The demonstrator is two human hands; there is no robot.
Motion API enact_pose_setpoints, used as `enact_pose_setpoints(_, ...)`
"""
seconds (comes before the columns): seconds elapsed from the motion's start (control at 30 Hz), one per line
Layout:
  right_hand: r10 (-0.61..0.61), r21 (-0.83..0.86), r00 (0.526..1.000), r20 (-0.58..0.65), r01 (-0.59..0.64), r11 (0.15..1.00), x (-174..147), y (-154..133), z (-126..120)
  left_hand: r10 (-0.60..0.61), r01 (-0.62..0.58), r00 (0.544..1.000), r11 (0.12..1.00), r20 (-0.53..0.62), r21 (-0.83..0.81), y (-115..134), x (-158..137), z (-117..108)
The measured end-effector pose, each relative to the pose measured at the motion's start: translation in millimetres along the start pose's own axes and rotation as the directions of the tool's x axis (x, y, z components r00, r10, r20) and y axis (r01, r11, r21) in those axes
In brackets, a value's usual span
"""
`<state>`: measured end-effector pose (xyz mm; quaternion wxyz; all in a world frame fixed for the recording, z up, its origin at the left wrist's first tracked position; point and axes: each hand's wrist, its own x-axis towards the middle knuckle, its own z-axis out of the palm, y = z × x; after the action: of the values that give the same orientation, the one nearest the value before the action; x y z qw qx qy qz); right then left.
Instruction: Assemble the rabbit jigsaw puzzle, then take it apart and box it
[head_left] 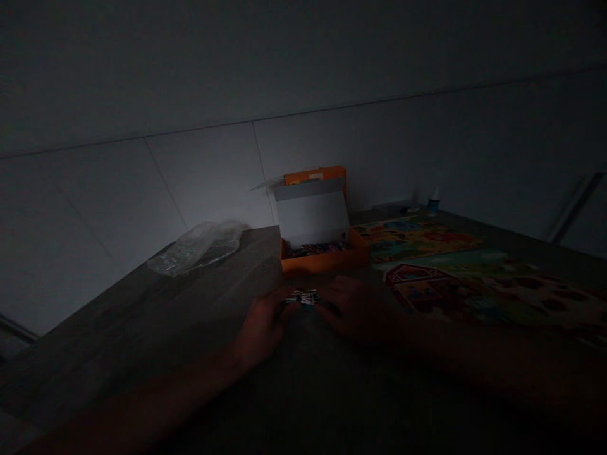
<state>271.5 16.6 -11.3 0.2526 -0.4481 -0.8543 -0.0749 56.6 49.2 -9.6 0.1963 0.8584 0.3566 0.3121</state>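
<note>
In the dim light my left hand (263, 325) and my right hand (348, 306) meet near the middle of the table. Between their fingertips sits a small cluster of jigsaw puzzle pieces (303, 297), with pale edges and bits of teal. Both hands are closed around it, one from each side. Just beyond them stands an orange box (327, 262), its lid raised to show a white inside. A heap of dark, many-coloured pieces (317, 249) lies in the box. Shadow hides most of my right fingers.
Crumpled clear plastic bags (199, 246) lie at the back left. Behind the opened box stands another orange box (339, 172). Two colourful picture puzzles, a farther one (417, 237) and a nearer barn scene (474, 287), lie on the right. A small white-capped bottle (433, 202) stands by the wall.
</note>
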Motion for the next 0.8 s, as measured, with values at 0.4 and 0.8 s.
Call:
enact_pose_setpoints(0.4, -0.004, 0.025, 1.000, 0.002, 0.004, 1.000, 0.2, 0.5, -0.7, 0.032, -0.033, 0.998, 0.999, 0.051, 0.029, -4.1, 1.8, 5.1)
enact_pose_setpoints(0.8, -0.134, 0.174, 0.985, -0.111, 0.152, 0.973, -1.4, 4.7, 2.8, 0.059, -0.060, 0.998, 0.998, -0.007, -0.020, -3.6, 0.1, 1.8)
